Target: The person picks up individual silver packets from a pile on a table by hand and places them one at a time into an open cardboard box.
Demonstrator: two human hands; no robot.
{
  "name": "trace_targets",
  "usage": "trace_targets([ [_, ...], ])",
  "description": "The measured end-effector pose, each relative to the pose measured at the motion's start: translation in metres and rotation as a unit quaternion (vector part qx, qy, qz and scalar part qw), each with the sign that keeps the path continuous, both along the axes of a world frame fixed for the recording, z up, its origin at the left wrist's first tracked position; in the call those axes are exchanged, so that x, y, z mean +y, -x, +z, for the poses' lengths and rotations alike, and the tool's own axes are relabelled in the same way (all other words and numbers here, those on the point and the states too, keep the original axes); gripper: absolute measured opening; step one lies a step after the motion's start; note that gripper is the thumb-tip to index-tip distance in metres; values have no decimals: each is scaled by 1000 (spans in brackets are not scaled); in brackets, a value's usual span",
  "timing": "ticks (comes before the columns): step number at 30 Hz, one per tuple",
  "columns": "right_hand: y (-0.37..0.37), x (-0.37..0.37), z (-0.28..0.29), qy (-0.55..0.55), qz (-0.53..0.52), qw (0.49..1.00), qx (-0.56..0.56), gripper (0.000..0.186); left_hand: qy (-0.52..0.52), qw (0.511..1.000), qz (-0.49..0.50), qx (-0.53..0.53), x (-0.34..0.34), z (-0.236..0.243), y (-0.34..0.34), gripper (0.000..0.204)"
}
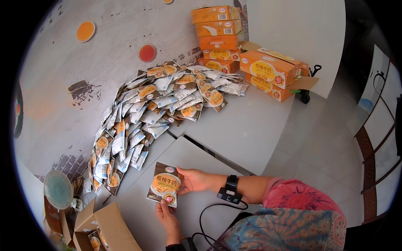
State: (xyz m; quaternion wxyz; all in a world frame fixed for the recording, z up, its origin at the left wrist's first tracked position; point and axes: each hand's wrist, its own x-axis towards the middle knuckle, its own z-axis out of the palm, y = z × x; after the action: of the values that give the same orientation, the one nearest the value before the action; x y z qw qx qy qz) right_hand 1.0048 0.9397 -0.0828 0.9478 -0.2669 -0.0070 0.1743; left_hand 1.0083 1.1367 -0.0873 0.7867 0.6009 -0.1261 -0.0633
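The counter point(251, 142) carries a pile of packets point(161, 100) along its far-left edge. Above its near side, one held packet point(166, 184) points lengthwise away from the body, right hand point(194, 180) fingers pinching its right edge, left hand point(168, 218) fingers its bottom.

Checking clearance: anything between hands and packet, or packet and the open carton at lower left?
Nothing visible blocks the packet: left hand holds its bottom edge, right hand its right edge. At the carton, a brown flap lies before the opening.
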Motion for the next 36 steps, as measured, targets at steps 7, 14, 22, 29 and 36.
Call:
trace_targets([
  [7,0,1,1,14,-5,999,-28,47,1,1000,27,4,-1,4,-1,29],
  [14,4,8,5,56,6,998,-29,47,65,997,8,41,1,17,4,34],
  [22,2,1,0,87,1,996,-16,47,5,1000,9,6,11,-4,-7,29],
  [29,4,-3,1,98,18,995,-27,47,47,998,41,-10,10,-1,-8,33],
  [36,7,-3,5,88,27,995,-27,44,42,998,37,6,7,1,-9,32],
])
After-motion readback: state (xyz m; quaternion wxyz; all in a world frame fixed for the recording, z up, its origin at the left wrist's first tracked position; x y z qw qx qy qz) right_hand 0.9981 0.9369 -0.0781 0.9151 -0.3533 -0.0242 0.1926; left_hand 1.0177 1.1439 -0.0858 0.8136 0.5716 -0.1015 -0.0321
